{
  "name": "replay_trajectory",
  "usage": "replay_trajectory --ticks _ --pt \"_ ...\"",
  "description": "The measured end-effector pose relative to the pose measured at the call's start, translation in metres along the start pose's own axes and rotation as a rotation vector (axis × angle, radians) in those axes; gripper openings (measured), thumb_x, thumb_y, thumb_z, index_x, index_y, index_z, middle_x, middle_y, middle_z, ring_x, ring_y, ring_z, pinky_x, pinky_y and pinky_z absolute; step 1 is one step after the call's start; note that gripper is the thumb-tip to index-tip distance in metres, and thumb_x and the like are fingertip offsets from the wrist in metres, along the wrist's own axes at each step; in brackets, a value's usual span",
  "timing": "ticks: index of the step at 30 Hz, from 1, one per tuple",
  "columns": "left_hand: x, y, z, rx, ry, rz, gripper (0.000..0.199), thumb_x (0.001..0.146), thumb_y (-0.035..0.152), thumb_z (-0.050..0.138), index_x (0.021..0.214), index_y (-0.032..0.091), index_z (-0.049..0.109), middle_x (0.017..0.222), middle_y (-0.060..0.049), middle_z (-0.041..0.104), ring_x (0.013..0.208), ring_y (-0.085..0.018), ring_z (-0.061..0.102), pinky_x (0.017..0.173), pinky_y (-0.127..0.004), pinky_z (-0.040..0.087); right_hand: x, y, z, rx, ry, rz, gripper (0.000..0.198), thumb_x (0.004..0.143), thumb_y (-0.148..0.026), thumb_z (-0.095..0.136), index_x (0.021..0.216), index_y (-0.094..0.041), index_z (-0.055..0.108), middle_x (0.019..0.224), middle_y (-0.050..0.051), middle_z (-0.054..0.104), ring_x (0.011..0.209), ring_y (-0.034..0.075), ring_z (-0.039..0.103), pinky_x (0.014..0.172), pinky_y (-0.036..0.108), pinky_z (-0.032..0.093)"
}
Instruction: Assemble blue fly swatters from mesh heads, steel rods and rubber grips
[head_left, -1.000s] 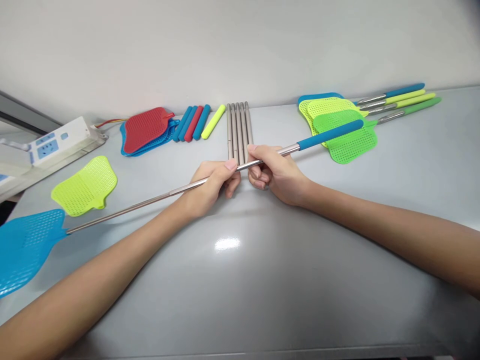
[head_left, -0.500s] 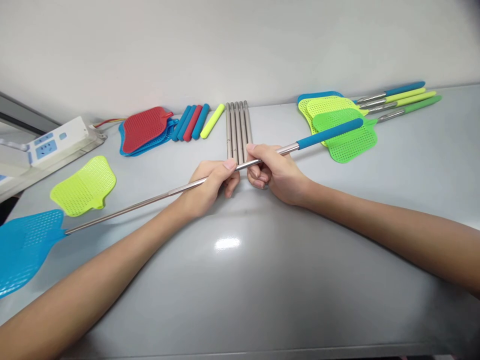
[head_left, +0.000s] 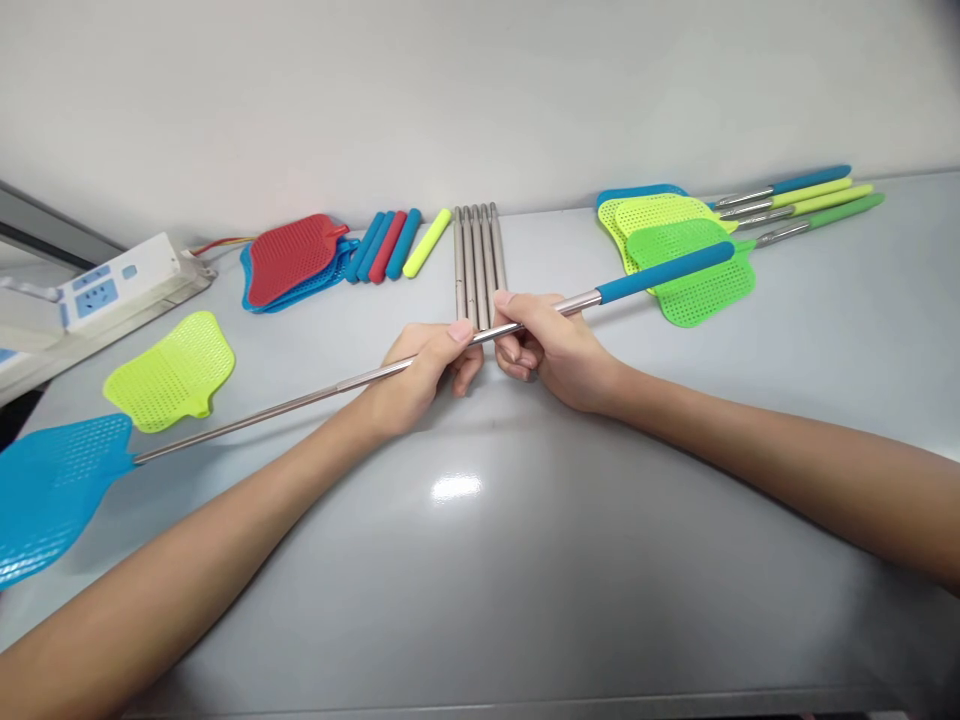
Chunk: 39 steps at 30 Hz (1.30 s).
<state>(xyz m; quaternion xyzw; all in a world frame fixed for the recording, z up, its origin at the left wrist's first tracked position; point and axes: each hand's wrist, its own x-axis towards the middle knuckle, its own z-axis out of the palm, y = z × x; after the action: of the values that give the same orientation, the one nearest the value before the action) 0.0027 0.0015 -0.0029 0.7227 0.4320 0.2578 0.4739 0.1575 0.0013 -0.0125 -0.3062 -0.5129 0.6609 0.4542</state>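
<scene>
My left hand (head_left: 424, 375) and right hand (head_left: 555, 345) both grip the rod (head_left: 375, 374) of the blue swatter (head_left: 60, 490), slanting over the table (head_left: 480, 590). Probably adjusting length; next move calls for in-line grips.

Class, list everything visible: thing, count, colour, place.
Held swatter: one, blue and silver, across centre
Other swatters: four; blue, two yellow, green; back right
Red paddle: one, red, back left
Blue paddles: at least one, blue, under red
Yellow paddle: one, yellow, left
Grips: five; three blue, red, yellow; left of rods
Rods: five, silver, back centre
Power strip: one, white, left
Wires: several, reddish, back left
Table: one, grey, below
Wall: one, whitish, behind
Left hand, right hand: two, bare, holding swatter
Forearms: two, bare, foreground
</scene>
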Motion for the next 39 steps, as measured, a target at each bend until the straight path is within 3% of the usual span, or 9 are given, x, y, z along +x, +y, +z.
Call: replay_trajectory --ticks 15,31,39 --pt "0.0015 -0.0052 -0.0014 -0.083 -0.026 0.047 0.055 0.081 0.053 0.026 0.047 0.017 0.047 0.051 -0.004 0.053 0.055 -0.014 0.051 0.057 -0.027 0.040 -0.0007 0.0001 0.0005 -0.042 -0.034 -0.012 0.048 0.083 -0.042 0.044 0.043 -0.017 0.039 0.037 -0.005 0.031 0.039 0.007 0.036 0.041 0.021 0.028" --pt "0.0025 -0.0035 -0.0015 -0.116 -0.003 0.048 0.049 0.084 0.039 0.031 0.045 0.016 0.048 0.043 -0.001 0.047 0.050 -0.012 0.047 0.054 -0.025 0.036 0.0001 0.0004 0.0007 -0.019 -0.005 0.007 0.046 0.083 -0.038 0.044 0.043 -0.017 0.037 0.038 -0.006 0.029 0.037 0.006 0.034 0.039 0.020 0.027" --pt "0.0055 0.0013 -0.0044 -0.409 0.010 -0.003 0.041 0.080 0.028 0.039 0.041 0.017 0.040 0.036 0.000 0.041 0.037 -0.010 0.041 0.046 -0.026 0.034 -0.0006 -0.0035 0.0064 0.105 0.171 0.055 0.038 0.078 -0.025 0.046 0.048 -0.019 0.023 0.043 -0.008 0.017 0.035 0.004 0.023 0.036 0.018 0.022"
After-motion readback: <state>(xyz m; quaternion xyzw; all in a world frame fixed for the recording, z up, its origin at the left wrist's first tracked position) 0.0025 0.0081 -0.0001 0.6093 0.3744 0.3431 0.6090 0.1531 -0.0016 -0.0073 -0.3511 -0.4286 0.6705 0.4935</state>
